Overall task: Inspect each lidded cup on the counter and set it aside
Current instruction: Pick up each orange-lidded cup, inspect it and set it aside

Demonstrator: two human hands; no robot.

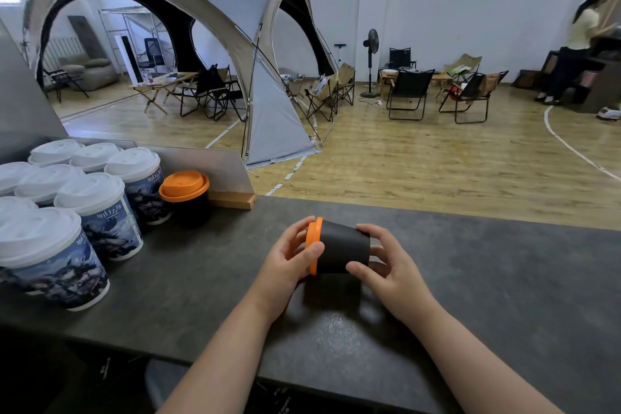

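A black cup with an orange lid [342, 247] lies on its side above the dark counter [487, 279], held between both hands. My left hand [289, 262] grips the lid end, thumb and fingers curled over the orange rim. My right hand [386, 265] holds the cup's base end, fingers round the bottom. A second black cup with an orange lid [186, 198] stands upright at the left. Several white-lidded printed cups [97, 208] stand grouped at the far left of the counter.
A metal panel on a wooden base [232, 185] stands behind the cups at the counter's back edge. Beyond the counter lies a wooden floor with a grey tent [208, 10], folding chairs and a person at the far right.
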